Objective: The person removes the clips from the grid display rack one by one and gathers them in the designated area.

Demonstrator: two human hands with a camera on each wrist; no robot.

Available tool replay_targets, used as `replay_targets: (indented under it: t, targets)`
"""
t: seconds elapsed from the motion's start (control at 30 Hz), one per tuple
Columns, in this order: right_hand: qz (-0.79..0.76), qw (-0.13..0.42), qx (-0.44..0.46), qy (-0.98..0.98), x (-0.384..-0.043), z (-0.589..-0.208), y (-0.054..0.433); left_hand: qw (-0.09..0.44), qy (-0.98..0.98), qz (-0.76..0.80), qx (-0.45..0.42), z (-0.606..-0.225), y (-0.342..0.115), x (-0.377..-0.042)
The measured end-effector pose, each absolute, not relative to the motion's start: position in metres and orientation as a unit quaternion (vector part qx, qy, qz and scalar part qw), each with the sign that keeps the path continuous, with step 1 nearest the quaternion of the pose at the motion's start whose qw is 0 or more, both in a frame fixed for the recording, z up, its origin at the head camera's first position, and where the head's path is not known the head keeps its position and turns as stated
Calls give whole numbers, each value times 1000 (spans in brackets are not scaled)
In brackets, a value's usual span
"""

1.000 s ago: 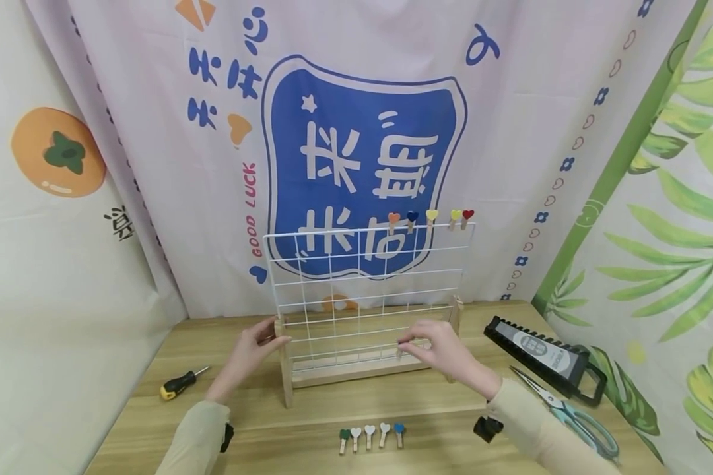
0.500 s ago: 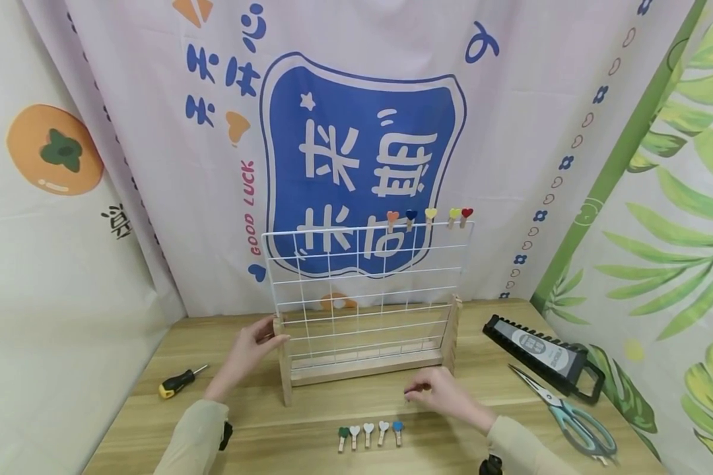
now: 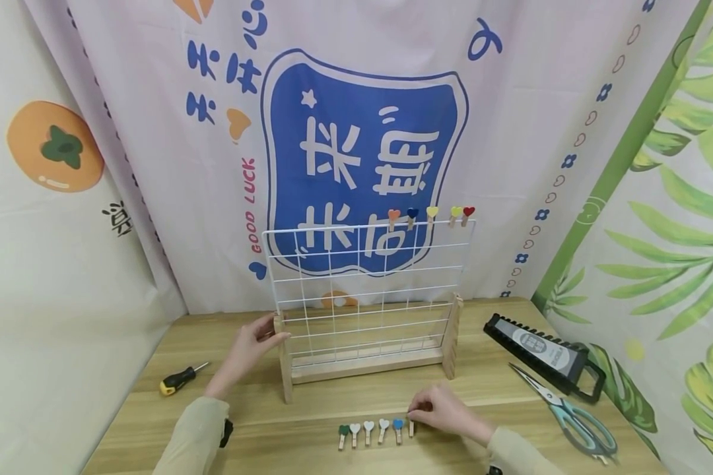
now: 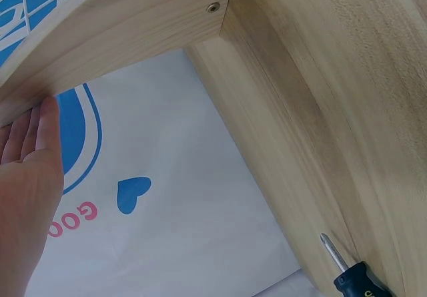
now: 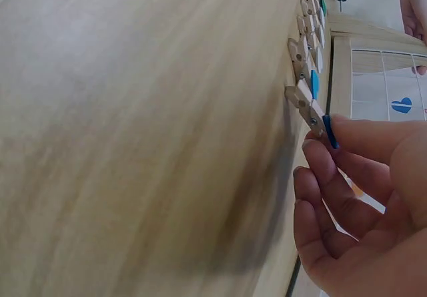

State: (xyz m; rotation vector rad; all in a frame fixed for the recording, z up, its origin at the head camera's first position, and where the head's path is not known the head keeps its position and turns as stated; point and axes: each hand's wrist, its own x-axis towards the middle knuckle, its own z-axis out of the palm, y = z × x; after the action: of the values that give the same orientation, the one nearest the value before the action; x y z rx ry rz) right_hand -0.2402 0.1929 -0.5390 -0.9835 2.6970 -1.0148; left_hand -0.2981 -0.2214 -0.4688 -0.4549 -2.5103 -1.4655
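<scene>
My right hand (image 3: 442,410) pinches a small wooden clothespin (image 3: 411,429) between thumb and fingertips, at the right end of a row of clothespins on the table. Its dark blue heart (image 5: 330,131) shows in the right wrist view. Beside it lie clothespins with a blue heart (image 3: 398,424), several white hearts (image 3: 368,427) and a green heart (image 3: 344,431). My left hand (image 3: 252,343) grips the left wooden post (image 3: 285,373) of a white wire grid rack (image 3: 359,293), thumb in front; in the left wrist view its fingers (image 4: 47,127) reach the wood.
Several heart clothespins (image 3: 432,214) sit clipped along the rack's top right. A screwdriver (image 3: 181,380) lies at the left. To the right are a saw (image 3: 543,356) in a black guard and teal-handled scissors (image 3: 570,419). A printed curtain (image 3: 511,132) hangs behind.
My right hand has moved from the rack's lower right toward me, down to the table, bringing the dark blue clothespin to the end of the row. The left hand has stayed on the post.
</scene>
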Motion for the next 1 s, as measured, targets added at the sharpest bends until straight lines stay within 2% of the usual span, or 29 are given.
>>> replay_targets:
  t: [0.5, 0.83, 1.0]
  targets:
    - [-342, 73, -308, 885, -238, -545, 188, 94, -847, -500, -153, -467, -221, -297]
    - [-346, 81, -298, 886, -243, -535, 189, 101, -847, -498, -156, -467, -220, -297]
    - [-325, 13, -337, 883, -252, -508, 186, 97, -849, -498, -145, -467, -221, -297]
